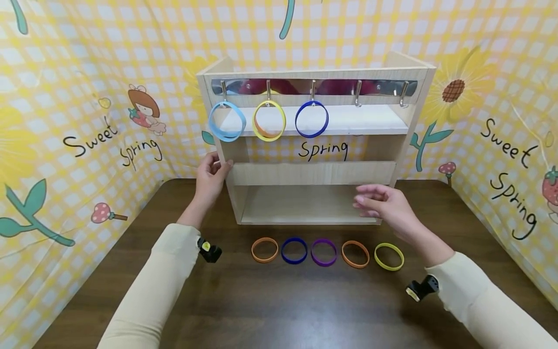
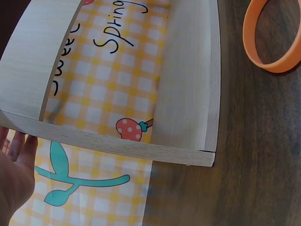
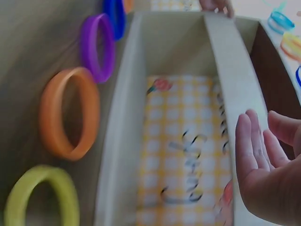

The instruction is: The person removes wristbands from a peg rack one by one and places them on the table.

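Note:
A pale wooden shelf (image 1: 314,173) stands on the table, with a row of metal hooks along its top. My left hand (image 1: 210,177) grips its left side panel (image 2: 117,145), thumb at the front edge. My right hand (image 1: 385,206) hovers in front of the lower right part, fingers loosely bent and holding nothing. From the hooks at the left and middle hang light blue (image 1: 227,137), yellow with orange (image 1: 269,138) and dark blue (image 1: 311,135) wristbands. The two hooks on the right, one of them a bare hook (image 1: 358,92), carry no band.
In front of the shelf lies a row of wristbands: orange (image 1: 264,261), dark blue (image 1: 294,262), purple (image 1: 323,264), another orange (image 1: 355,266) and yellow (image 1: 389,269). A checked yellow cloth (image 1: 183,29) surrounds the brown table (image 1: 279,310) at the back and sides.

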The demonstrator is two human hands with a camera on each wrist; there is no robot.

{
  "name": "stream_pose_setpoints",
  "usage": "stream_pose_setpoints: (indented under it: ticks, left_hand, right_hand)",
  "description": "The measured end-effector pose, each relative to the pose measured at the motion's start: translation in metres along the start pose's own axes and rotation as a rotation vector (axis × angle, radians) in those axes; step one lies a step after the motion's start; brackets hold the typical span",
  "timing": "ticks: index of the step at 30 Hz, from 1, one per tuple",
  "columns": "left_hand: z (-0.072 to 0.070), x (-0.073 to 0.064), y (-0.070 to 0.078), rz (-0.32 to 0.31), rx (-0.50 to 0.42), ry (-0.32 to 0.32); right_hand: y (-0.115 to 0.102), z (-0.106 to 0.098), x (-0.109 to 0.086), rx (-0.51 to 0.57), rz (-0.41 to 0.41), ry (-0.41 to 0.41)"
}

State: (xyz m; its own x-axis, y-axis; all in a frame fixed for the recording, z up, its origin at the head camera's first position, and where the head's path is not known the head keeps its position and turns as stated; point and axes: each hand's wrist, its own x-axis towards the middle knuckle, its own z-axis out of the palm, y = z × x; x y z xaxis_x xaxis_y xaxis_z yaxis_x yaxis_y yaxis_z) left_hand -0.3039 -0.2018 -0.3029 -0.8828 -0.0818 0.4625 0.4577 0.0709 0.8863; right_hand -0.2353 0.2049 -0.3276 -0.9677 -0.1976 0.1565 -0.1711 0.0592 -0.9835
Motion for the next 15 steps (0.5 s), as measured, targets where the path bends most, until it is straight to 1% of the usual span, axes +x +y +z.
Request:
stream_pose_setpoints:
  ticks: [2, 6, 11, 15]
  left_hand:
    - [0.0, 0.0, 0.0, 0.0, 0.002, -0.006]
    - [-0.001, -0.001, -0.001, 0.002, 0.003, -0.02]
    - [-0.001, -0.002, 0.0, -0.001, 0.021, -0.022]
    - [-0.002, -0.001, 0.001, 0.003, 0.022, -0.02]
  right_hand:
    - [-0.006, 0.011, 0.006, 0.058, -0.02, 0.012]
    - [-0.018, 0.03, 0.016, 0.138, -0.04, 0.023]
    - [-0.032, 0.048, 0.025, 0.186, -0.061, 0.026]
    - [-0.043, 0.058, 0.034, 0.227, -0.092, 0.052]
